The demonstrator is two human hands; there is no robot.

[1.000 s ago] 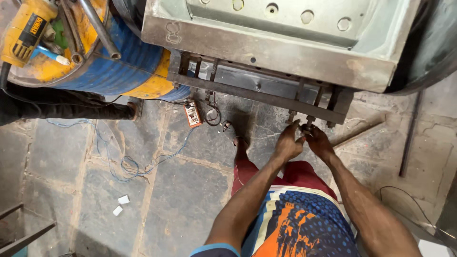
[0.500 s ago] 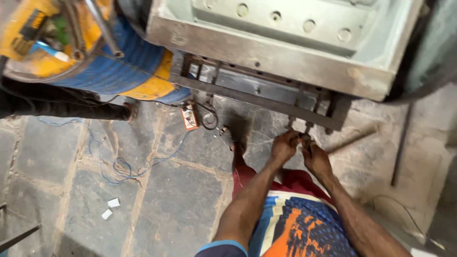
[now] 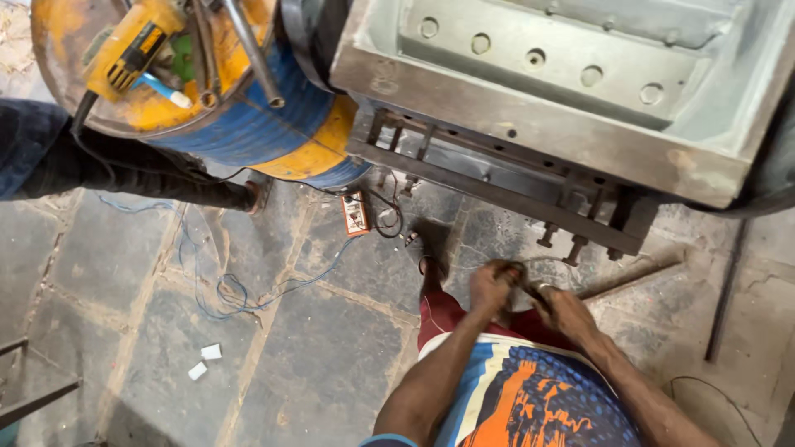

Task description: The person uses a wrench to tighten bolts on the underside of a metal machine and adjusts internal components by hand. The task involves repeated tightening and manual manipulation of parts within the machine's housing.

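Gripping a small metal part (image 3: 523, 285) between them, left hand (image 3: 490, 285) and right hand (image 3: 563, 310) meet low over the stone floor (image 3: 149, 273); fingers curled shut around it, the part too hidden to identify. Above and just beyond: grey metal casing (image 3: 563, 91) on a steel frame (image 3: 497, 186) with bolts (image 3: 563, 244) hanging down. Left: blue-and-yellow drum (image 3: 265, 124) carrying a yellow angle grinder (image 3: 132, 50). Floor: blue wire (image 3: 240, 290), small orange device (image 3: 356, 213), steel rod (image 3: 629, 273).

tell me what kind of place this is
Likely a metal fabrication workshop: a big steel frame with bolts, a yellow angle grinder on a blue-and-yellow drum, and cables across a stone floor.
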